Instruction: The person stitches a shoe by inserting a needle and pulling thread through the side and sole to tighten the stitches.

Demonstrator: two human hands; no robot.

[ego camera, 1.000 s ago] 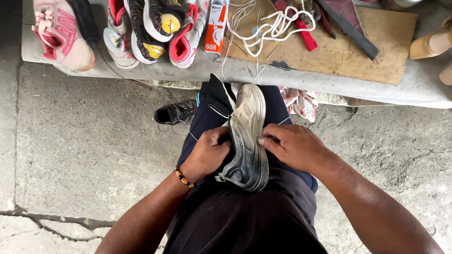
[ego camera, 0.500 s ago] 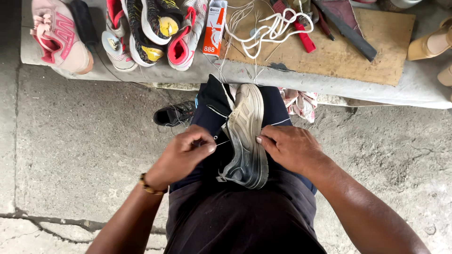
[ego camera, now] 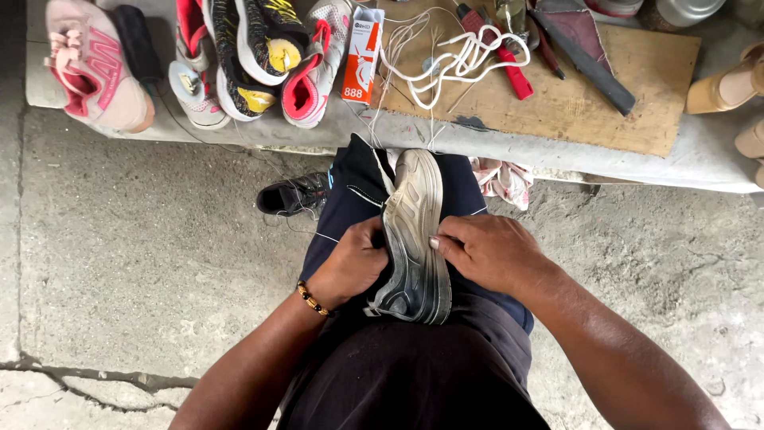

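Note:
A worn grey sneaker (ego camera: 414,231) lies sole-up on my lap, toe pointing away from me. My left hand (ego camera: 354,261) grips its left side near the heel, fingers curled in against the edge of the sole. My right hand (ego camera: 485,251) rests on the right edge of the sole, thumb pressed to the rim at mid-length. A thin pale thread (ego camera: 322,236) runs out to the left from the shoe. A beaded bracelet (ego camera: 310,299) circles my left wrist.
A low concrete bench (ego camera: 716,167) ahead carries a pink sneaker (ego camera: 95,68), several bright sneakers (ego camera: 255,56), a small orange-and-white box (ego camera: 362,52), white cord (ego camera: 454,60), a red-handled tool (ego camera: 501,52) and a wooden board (ego camera: 605,103). A black shoe (ego camera: 293,195) and crumpled cloth (ego camera: 501,179) lie below.
My left hand lifted off and pulled out to the left half a second ago, then came back in against the shoe's left edge. The right hand has stayed on the sole.

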